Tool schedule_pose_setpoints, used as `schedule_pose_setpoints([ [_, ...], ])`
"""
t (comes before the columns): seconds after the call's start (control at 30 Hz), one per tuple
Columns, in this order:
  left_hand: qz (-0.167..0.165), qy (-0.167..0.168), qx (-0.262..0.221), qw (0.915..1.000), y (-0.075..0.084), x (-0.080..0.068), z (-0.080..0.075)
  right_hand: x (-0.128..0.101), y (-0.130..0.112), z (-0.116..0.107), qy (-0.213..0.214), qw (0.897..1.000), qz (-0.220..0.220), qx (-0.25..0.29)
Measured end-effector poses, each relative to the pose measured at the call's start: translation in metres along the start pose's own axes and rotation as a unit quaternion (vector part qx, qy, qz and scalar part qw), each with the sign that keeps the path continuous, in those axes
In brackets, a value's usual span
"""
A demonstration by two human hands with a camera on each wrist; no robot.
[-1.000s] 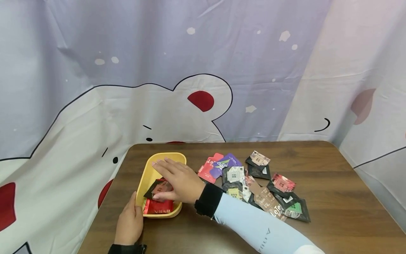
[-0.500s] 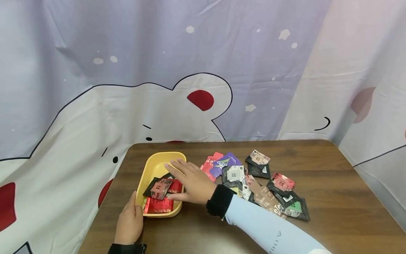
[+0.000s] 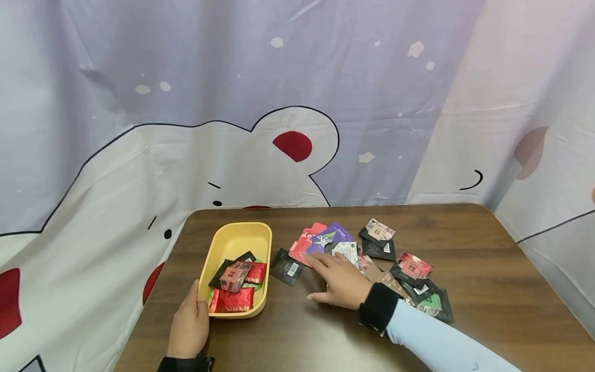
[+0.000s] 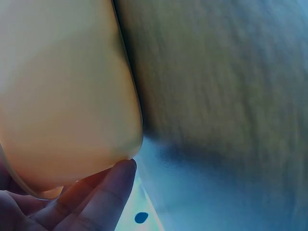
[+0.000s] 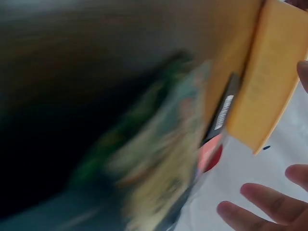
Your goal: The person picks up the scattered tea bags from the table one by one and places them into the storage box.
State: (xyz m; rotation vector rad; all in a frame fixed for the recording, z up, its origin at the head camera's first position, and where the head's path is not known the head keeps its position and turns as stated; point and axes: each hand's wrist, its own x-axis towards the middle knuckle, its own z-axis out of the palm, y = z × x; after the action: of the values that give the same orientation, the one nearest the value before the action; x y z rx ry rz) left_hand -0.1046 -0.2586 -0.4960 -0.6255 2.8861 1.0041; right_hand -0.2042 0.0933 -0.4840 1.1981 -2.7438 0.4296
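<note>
Right hand [image 3: 341,281] left tray [image 3: 218,245], grip wide over packets [image 3: 372,258]; left hand [image 3: 188,325] holds tray edge.

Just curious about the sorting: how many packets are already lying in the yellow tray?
About 5 show in the yellow tray: a pink packet on top, two red packets, and two black packets. More may lie hidden underneath.

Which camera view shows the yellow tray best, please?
The head view: the whole yellow tray shows there, with packets inside and the left hand holding its near corner. The left wrist view shows only a close, blurred outer wall. The right wrist view shows a blurred piece of its side.
</note>
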Motion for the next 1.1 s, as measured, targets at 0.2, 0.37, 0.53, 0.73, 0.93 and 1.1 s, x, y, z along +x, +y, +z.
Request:
schedule_pose_setpoints([
  [0.2,0.003,-0.003,-0.001,1.0,-0.001,0.0,-0.001,-0.032,0.013,-0.005,-0.029,0.999,0.028,-0.016],
  [0.37,0.002,-0.001,0.001,1.0,0.001,0.0,-0.002,-0.048,0.02,-0.006,-0.054,0.997,0.045,-0.036],
  [0.53,-0.002,-0.001,0.0,1.0,0.0,0.001,0.0,-0.055,0.024,-0.004,-0.065,0.996,0.042,-0.051],
  [0.73,-0.01,-0.001,0.0,0.9999,-0.001,0.002,0.002,-0.056,0.025,0.0,-0.062,0.996,0.036,-0.058],
  [0.93,-0.007,-0.001,0.0,1.0,0.0,0.002,0.002,-0.057,0.023,0.002,-0.051,0.997,0.032,-0.051],
  [1.1,-0.003,0.001,0.002,1.0,-0.002,0.002,0.003,-0.053,0.021,0.004,-0.034,0.998,0.035,-0.026],
])
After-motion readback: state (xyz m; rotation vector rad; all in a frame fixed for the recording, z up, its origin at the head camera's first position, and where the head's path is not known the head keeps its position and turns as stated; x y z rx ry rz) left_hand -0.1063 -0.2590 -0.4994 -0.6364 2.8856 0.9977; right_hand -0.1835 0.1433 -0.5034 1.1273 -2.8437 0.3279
